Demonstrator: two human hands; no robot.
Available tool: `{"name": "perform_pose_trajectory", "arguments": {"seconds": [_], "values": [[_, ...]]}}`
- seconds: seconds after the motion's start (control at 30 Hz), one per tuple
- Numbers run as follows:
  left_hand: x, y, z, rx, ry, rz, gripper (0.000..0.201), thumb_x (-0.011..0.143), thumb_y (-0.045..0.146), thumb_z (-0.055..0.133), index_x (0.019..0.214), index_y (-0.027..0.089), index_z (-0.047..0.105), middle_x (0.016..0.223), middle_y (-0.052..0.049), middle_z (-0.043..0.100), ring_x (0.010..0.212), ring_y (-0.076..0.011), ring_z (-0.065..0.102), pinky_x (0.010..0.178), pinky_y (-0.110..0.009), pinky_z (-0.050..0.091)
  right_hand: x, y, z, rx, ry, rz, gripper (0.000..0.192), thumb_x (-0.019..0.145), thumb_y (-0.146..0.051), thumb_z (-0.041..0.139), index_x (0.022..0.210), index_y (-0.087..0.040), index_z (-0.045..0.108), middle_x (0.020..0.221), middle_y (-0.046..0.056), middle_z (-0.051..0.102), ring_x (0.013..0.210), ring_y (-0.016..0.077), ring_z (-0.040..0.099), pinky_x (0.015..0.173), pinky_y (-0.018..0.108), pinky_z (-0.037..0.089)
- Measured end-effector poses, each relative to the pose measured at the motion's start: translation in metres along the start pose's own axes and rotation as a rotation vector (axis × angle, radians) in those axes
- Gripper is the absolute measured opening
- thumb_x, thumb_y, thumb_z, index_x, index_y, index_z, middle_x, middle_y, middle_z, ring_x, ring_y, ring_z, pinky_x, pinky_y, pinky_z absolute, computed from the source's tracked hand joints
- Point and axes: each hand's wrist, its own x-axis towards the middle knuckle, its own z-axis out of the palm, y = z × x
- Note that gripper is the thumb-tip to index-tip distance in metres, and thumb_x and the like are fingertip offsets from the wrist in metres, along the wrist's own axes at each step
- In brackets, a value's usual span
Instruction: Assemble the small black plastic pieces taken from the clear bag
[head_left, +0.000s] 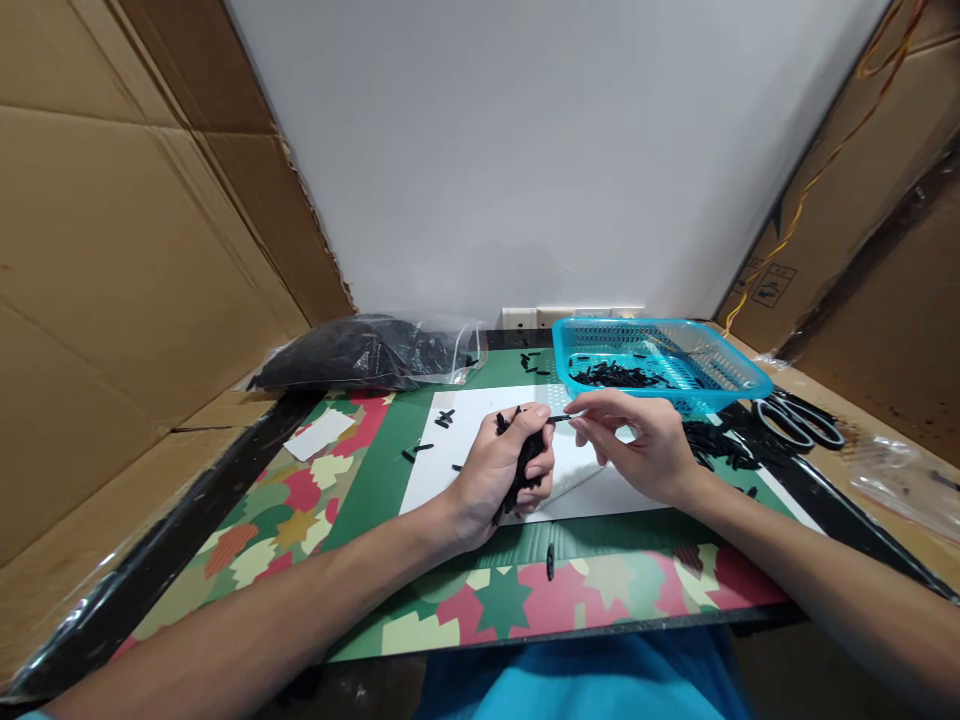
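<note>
Gripping a bundle of black pieces (525,462), the left hand (496,478) has its fingers curled tight around them over the white sheet (480,430). At three o'clock from it the right hand (646,447) pinches one thin black piece (559,418) between thumb and forefinger, its tip meeting the left thumb. Farther out at one o'clock, the blue basket (739,372) holds more pieces; at eleven o'clock lies a plastic bag (367,352).

basket (739,378): turquoise | small pieces (619,376): black | sheet (480,425): white | mat (315,500): green with red, cream star-leaf pattern
</note>
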Motion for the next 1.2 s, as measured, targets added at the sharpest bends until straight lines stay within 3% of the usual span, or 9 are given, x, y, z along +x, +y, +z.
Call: {"name": "perform_pose_trajectory", "arguments": {"seconds": [0.17,0.37,0.73,1.2], "values": [[0.0005,-0.0005,-0.0002,0.008,0.010,-0.001,0.038,0.090,0.054,0.070,0.077,0.023,0.051,0.049,0.010,0.041,0.033,-0.0065,0.034,0.032,-0.017,0.025,-0.0014,0.0022,0.0012,-0.030,0.006,-0.017,0.010,0.104,-0.025,0.063,0.103,-0.021,0.072,0.071,-0.001,0.072,0.053,0.0113,0.067,0.047,0.021,0.054],[0.0012,-0.0031,-0.0010,0.020,0.015,-0.011,0.039,0.090,0.054,0.070,0.078,0.022,0.052,0.049,0.010,0.042,0.033,-0.0060,0.034,0.033,-0.016,0.023,-0.0042,0.0016,0.0023,-0.055,0.038,-0.073,0.005,0.101,-0.021,0.065,0.102,-0.021,0.070,0.091,0.005,0.077,0.065,0.0154,0.076,0.050,0.024,0.059],[-0.0003,-0.0030,0.0003,0.029,-0.024,-0.019,0.037,0.097,0.050,0.062,0.077,0.021,0.051,0.049,0.010,0.040,0.034,-0.0056,0.035,0.034,-0.014,0.022,-0.0023,0.0004,0.0007,-0.072,0.027,-0.123,0.015,0.100,-0.012,0.063,0.100,-0.022,0.074,0.090,0.005,0.081,0.077,0.0173,0.078,0.058,0.025,0.062],[-0.0006,-0.0064,-0.0008,0.020,-0.098,0.010,0.041,0.098,0.053,0.063,0.077,0.021,0.049,0.049,0.010,0.041,0.034,-0.0051,0.034,0.032,-0.013,0.025,-0.0048,0.0040,0.0042,0.131,0.124,0.039,0.016,0.091,-0.008,0.077,0.093,-0.023,0.081,0.083,0.000,0.084,0.069,0.0193,0.083,0.066,0.028,0.070]]}}
